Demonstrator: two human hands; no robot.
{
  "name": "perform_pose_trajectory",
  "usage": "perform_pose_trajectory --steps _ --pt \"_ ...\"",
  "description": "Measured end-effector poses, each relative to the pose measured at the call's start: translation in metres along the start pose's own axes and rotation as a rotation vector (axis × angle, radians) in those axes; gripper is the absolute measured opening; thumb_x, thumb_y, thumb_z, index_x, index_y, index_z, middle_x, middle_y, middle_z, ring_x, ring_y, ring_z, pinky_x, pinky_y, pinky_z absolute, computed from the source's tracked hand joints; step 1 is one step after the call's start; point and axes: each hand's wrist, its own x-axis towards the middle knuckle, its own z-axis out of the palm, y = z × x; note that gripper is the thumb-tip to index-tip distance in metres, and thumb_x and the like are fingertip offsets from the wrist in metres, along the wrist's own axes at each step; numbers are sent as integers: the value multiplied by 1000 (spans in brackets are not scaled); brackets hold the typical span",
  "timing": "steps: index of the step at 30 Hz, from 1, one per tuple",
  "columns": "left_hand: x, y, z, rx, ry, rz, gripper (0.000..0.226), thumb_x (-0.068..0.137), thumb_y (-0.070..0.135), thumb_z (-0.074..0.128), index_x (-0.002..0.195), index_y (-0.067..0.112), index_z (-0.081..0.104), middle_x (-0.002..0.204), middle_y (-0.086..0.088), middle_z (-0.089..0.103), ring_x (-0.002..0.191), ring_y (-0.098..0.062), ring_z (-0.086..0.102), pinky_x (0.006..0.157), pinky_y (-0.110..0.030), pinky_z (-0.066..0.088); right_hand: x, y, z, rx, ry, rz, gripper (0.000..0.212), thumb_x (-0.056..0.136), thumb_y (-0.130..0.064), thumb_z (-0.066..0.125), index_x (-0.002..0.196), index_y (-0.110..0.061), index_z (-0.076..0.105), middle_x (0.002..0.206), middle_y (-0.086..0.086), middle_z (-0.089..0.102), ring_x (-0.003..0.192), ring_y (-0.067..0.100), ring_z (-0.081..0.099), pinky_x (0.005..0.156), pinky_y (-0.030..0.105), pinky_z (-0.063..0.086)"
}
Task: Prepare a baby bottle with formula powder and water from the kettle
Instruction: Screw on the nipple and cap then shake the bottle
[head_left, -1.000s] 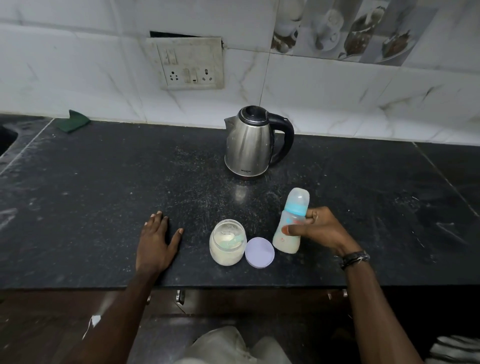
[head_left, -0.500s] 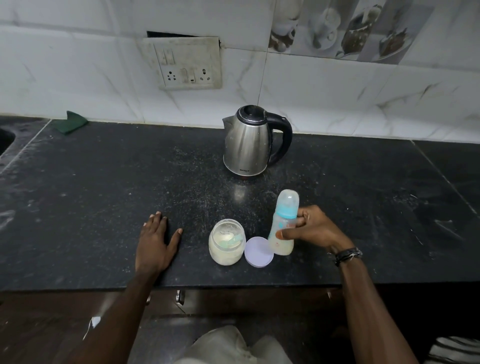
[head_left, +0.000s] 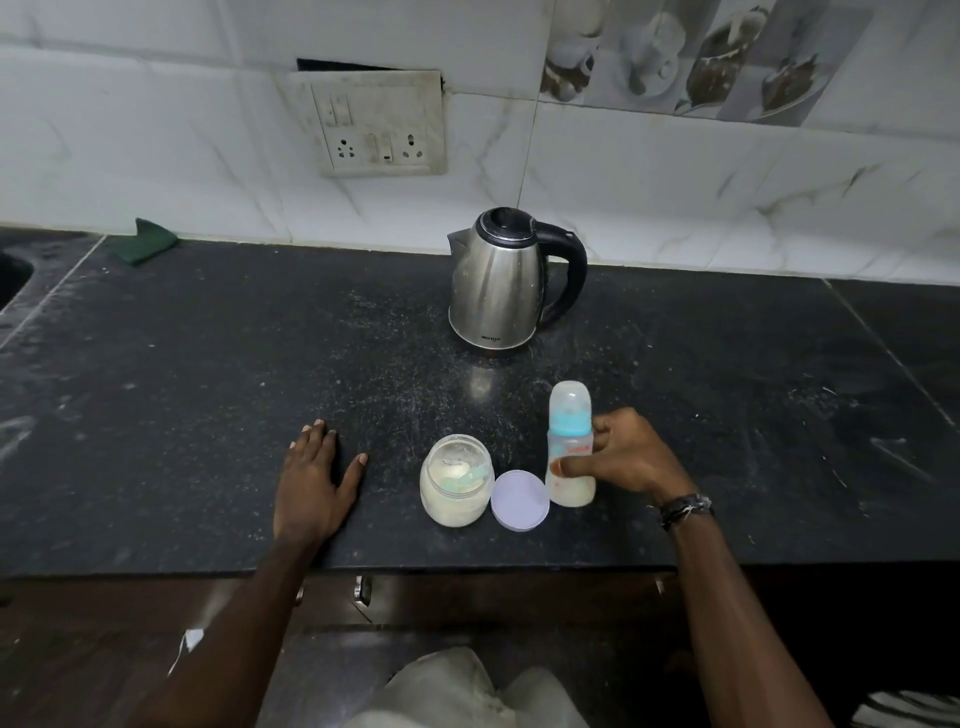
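Head view: black stone countertop (head_left: 182, 364), dusted with pale specks. Baby bottle (head_left: 570, 452) stands upright near the front edge, right of centre; cap and blue collar on, milky liquid in the lower part. Right hand (head_left: 621, 457) grasps the bottle's body, thumb across the front, fingers curled behind. Left hand (head_left: 314, 480) lies flat on the countertop near the front edge, fingers straight, holding nothing. Open formula jar (head_left: 457, 480) with pale powder sits between the hands; its lilac lid (head_left: 520, 500) lies flat between jar and bottle, just beside both. Steel kettle (head_left: 501, 280) with black handle stands toward the back edge, well apart from the bottle. Green cloth (head_left: 148, 241) at the back-left corner.
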Motion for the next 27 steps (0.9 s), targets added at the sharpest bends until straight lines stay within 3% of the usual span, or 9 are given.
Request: perform_pose_trajectory --steps 3,5,8,11,15,18,21,25,27 --pt "1 0 -1 -6 2 -1 69 98 51 50 145 1 47 159 -15 35 149 -30 28 123 -45 24 -4 1 3 108 44 -30 35 70 -10 87 102 -11 74 95 -2 78 92 13 74 81 31 60" --pt "1 1 -1 3 -11 -8 69 98 52 49 145 1 48 159 -15 35 149 -30 28 123 -45 24 -1 2 2 110 80 -31 33 68 -14 89 99 -12 76 91 -3 78 88 11 75 78 30 60" --pt "0 1 -2 -5 -7 -7 69 98 52 50 145 1 47 159 -15 34 150 -30 28 123 -44 23 -3 0 4 57 -35 4 37 64 -22 91 97 -16 76 92 -2 78 87 10 75 78 30 59" --pt "-1 5 -4 -16 -6 -15 69 98 51 50 145 1 46 160 -15 34 150 -30 26 123 -44 22 -3 1 8 159 84 -36 28 69 -12 88 93 -17 75 94 3 78 85 11 75 74 26 60" --pt "-2 4 -4 -22 -7 -13 69 98 50 50 146 0 46 160 -15 33 150 -30 26 124 -44 21 -5 -4 8 66 -15 -1 36 61 -29 92 92 -20 76 87 -6 78 83 6 74 73 26 58" --pt "-1 6 -5 -19 -3 -14 69 98 50 51 145 0 46 160 -15 33 150 -30 27 123 -44 22 -4 0 10 155 83 -46 29 68 -14 89 95 -15 75 90 0 78 83 10 75 71 28 59" --pt "-2 5 -5 -15 -7 -17 69 98 50 51 145 1 46 160 -15 34 150 -30 27 123 -44 22 -5 -4 6 61 48 -10 36 63 -27 92 95 -19 76 88 -7 77 81 3 74 72 25 58" --pt "-1 6 -6 -18 -2 -18 69 98 51 50 146 1 45 160 -14 32 151 -29 26 124 -43 21 -5 -2 7 179 91 -36 28 70 -13 88 95 -13 75 84 -3 78 77 8 74 64 24 57" --pt "-2 6 -5 -16 -8 -17 68 98 50 50 146 1 46 160 -15 33 150 -30 26 123 -44 21 -3 -3 8 163 117 -38 30 68 -17 89 94 -15 75 86 -6 77 77 5 73 66 22 57"
